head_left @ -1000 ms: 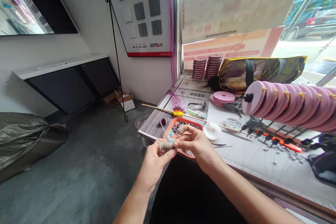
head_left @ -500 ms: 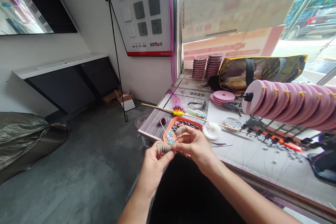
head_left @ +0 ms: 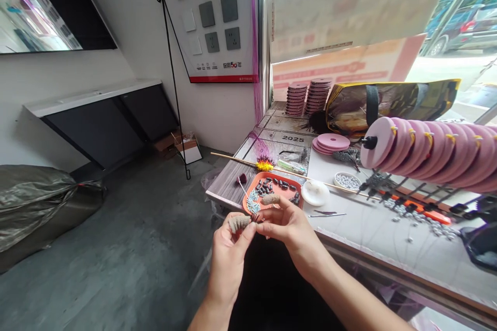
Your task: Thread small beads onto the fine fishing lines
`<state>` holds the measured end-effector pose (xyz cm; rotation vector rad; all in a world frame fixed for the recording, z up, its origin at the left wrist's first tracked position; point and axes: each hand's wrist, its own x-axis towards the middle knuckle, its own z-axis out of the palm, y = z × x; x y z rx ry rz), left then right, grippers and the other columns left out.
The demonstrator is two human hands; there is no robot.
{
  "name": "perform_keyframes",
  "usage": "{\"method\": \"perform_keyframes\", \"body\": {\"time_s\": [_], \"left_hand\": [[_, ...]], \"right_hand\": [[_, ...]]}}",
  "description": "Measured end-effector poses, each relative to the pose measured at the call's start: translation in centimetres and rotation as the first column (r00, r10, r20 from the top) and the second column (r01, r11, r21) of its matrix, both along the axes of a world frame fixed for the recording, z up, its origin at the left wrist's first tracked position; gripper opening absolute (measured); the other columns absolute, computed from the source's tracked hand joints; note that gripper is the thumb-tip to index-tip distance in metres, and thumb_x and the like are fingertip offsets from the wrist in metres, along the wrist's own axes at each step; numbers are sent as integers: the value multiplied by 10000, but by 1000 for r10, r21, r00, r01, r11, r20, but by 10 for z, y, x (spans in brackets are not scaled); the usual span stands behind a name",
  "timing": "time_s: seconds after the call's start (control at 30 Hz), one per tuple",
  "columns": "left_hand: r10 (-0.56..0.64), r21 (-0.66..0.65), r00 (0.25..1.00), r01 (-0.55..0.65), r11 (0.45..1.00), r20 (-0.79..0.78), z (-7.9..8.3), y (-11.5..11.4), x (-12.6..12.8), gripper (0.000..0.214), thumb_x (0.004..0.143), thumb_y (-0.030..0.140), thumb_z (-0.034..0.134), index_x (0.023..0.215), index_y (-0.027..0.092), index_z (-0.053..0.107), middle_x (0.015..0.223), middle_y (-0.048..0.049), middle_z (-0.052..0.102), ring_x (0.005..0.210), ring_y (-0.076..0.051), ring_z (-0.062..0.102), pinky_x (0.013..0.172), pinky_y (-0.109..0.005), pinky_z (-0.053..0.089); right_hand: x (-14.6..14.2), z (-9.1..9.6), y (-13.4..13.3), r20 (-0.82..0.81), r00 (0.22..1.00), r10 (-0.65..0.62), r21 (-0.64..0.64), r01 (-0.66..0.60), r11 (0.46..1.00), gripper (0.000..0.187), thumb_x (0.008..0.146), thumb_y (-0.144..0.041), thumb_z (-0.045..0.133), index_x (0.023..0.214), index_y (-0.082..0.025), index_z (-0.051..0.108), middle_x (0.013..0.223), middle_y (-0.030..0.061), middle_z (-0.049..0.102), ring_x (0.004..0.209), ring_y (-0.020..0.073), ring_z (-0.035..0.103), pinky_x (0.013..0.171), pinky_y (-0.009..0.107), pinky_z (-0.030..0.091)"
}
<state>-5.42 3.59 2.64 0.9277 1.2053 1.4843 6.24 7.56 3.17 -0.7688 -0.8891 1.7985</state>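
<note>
Both my hands meet just in front of the table's near edge. My left hand (head_left: 229, 245) is closed, its taped fingertips pinching a tiny dark tufted piece (head_left: 254, 216). My right hand (head_left: 288, 226) is closed in a pinch on the same small piece; one of its fingers is also wrapped in tan tape. Just behind them sits an orange tray (head_left: 289, 180) with small dark beads and several pale slim pieces.
On the table (head_left: 373, 227) lie a long wooden stick with a yellow and red tuft (head_left: 264, 165), a white lid (head_left: 315, 192), a dish of grey beads (head_left: 345, 181), a row of pink discs (head_left: 427, 151), stacked pink discs (head_left: 308, 97) and a yellow bag (head_left: 392, 103). A grey sack (head_left: 34, 207) lies on the floor at the left.
My hands have drawn back slightly from the tray and lowered, so more of the tray's contents show. Both keep pinching the small piece between them.
</note>
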Motion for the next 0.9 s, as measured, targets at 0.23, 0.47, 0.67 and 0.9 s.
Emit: {"method": "perform_keyframes", "body": {"time_s": [0.23, 0.47, 0.67, 0.9], "left_hand": [[7, -3, 999, -7, 1000, 40, 3, -5, 3, 123, 707, 243, 686, 702, 139, 621, 658, 13, 577, 658, -111, 523, 640, -205, 430], [70, 3, 997, -70, 998, 24, -5, -8, 1, 99, 733, 242, 661, 700, 151, 640, 695, 3, 580, 694, -125, 529, 692, -228, 441], [102, 24, 993, -104, 994, 65, -7, -10, -1, 86, 726, 243, 670, 699, 166, 643, 684, 13, 580, 691, -119, 533, 690, -216, 445], [145, -1, 983, -146, 989, 114, -9, -10, -5, 128, 667, 256, 719, 697, 161, 639, 668, 25, 558, 662, -109, 523, 657, -208, 454]], "right_hand": [[-10, -1, -9, -20, 992, -124, 6, 124, 992, 414, 488, -246, 812, 789, -189, 533, 616, -18, 646, 561, 131, 585, 491, 214, 413], [-18, -1, -13, -39, 979, -202, -11, 201, 979, 394, 507, -262, 806, 779, -206, 527, 597, -25, 642, 529, 126, 576, 496, 223, 432], [-22, -3, -16, -41, 972, -229, -6, 229, 973, 381, 517, -280, 804, 763, -206, 522, 608, -15, 642, 540, 140, 583, 507, 243, 447], [-30, -7, -20, -84, 977, -196, -28, 194, 981, 380, 539, -230, 777, 803, -212, 504, 605, -34, 622, 556, 116, 554, 525, 213, 423]]}}
